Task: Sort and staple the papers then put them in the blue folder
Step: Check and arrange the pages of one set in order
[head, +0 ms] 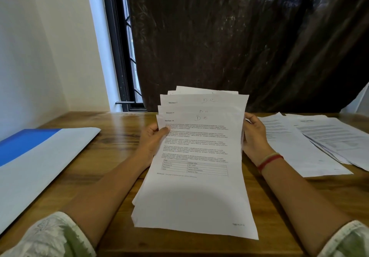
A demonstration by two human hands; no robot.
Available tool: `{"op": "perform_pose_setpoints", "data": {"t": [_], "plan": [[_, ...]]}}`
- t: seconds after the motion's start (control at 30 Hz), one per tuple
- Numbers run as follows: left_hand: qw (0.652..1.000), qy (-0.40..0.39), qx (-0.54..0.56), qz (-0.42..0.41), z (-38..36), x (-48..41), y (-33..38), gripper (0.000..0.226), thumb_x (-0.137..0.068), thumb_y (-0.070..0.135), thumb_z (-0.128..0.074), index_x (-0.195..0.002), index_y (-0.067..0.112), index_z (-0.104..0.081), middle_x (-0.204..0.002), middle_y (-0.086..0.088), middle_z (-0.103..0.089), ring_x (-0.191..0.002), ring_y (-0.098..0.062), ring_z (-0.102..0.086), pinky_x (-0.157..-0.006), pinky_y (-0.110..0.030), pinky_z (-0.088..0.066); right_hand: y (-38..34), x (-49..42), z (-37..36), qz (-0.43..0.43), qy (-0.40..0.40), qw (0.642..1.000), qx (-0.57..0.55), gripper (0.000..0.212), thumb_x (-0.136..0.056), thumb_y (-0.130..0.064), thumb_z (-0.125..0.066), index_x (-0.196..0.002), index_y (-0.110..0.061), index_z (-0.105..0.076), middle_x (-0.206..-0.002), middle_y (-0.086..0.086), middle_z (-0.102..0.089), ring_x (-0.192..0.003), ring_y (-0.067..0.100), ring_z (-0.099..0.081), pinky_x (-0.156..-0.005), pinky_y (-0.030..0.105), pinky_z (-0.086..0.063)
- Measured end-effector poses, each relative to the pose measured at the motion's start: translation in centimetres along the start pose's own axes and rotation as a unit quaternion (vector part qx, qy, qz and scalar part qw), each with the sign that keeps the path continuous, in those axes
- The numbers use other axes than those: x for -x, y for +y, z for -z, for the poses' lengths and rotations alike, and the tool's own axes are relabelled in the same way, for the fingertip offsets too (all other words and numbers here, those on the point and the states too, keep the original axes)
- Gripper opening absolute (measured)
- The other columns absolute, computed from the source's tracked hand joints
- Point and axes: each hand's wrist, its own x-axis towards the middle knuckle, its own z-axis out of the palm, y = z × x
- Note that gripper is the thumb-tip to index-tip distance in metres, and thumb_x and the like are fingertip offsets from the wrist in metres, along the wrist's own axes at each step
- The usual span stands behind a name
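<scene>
Blue folder (24, 144) lies flat on the wooden surface (111, 136), well left of the held stack (197, 192) and not touching it; blue shows along its far-left part, and the rest of its face is pale. Behind and left of the stack is a white wall, then a dark window frame (121, 56). Left hand (151, 138) grips the stack's left edge near the top, thumb on the front sheet, fingers hidden behind. The stack is raised and tilted toward the camera; whether its bottom edge touches the wood cannot be told. Its sheets are fanned at the top so the headers step upward: the front sheet reads "Section 10" with handwritten "D 10", behind it comes "D 11", then "Section 7" with "D 12". Further sheets behind are unreadable. The front sheet carries printed paragraphs and a small table. Behind the stack hangs a dark glossy sheet (239, 36). Right hand (254, 138) grips the stack's right edge near the top; red and pale bands (270, 159) circle that wrist. Hands are apart, one on each side of the stack. Right of the stack, near but separate, loose printed sheets (319, 142) lie overlapping on the surface, face up.
</scene>
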Motion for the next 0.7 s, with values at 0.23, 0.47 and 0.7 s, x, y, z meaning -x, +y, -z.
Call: {"op": "perform_pose_setpoints", "data": {"t": [0.23, 0.47, 0.7], "plan": [[1.000, -0.015, 0.003, -0.002, 0.2, -0.1, -0.1, 0.032, -0.091, -0.004, -0.055, -0.123, -0.006, -0.056, -0.116, -0.017, -0.066, -0.091, -0.024, -0.071, -0.072, -0.031, -0.060, -0.2, 0.3, 0.0, -0.021, -0.044, 0.999, 0.010, 0.009, -0.094, -0.016, -0.061, -0.090, -0.024, -0.063, -0.080, -0.006, -0.073, -0.064, 0.015, -0.069, -0.066, 0.029, -0.055], [1.000, -0.015, -0.004, 0.004, 0.4, -0.2, -0.1, 0.027, -0.091, -0.002, -0.058, -0.117, -0.001, -0.061, -0.112, -0.016, -0.070, -0.099, -0.034, -0.068, -0.082, -0.043, -0.058, -0.8, 0.5, 0.0, -0.032, -0.098, 0.994, 0.045, 0.017, -0.091, -0.032, -0.064, -0.079, -0.020, -0.062, -0.068, -0.005, -0.071, -0.064, 0.017, -0.059, -0.062, 0.028, -0.047], [1.000, 0.001, -0.011, 0.002, 0.5, -0.5, -0.4, 0.028, -0.086, -0.005, -0.061, -0.114, -0.003, -0.063, -0.107, -0.017, -0.071, -0.090, -0.029, -0.070, -0.075, -0.039, -0.059, -0.4, -0.4, 1.1, -0.057, -0.285, 0.957, -0.008, 0.053, -0.041, -0.059, -0.090, -0.082, -0.028, -0.077, -0.092, 0.003, -0.072, -0.077, 0.022, -0.065, -0.073, 0.031, -0.049]]}}
